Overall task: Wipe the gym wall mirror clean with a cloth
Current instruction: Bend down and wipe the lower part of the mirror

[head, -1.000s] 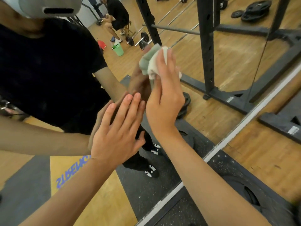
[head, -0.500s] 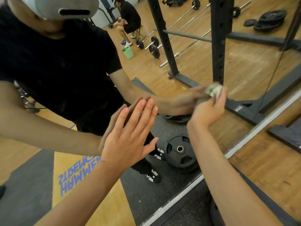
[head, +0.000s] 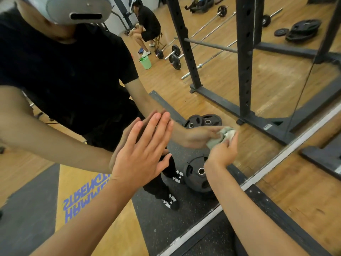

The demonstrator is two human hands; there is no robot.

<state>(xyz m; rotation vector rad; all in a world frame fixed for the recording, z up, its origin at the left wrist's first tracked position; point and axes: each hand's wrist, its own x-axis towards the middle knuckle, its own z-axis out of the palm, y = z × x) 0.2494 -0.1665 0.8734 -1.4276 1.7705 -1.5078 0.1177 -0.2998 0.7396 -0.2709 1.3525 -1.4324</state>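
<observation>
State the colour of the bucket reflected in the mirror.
Green. The bucket shows only in the head view, as a reflection.

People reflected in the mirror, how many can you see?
2. The wearer's own reflection fills the upper left, in a black shirt. A second person sits far back, beside the green bucket. Others may be hidden behind the rack.

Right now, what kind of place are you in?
Most likely a gym. The wall mirror reflects barbells lying on the floor, a pile of black weight plates and a tall black rack with holes up its posts.
</observation>
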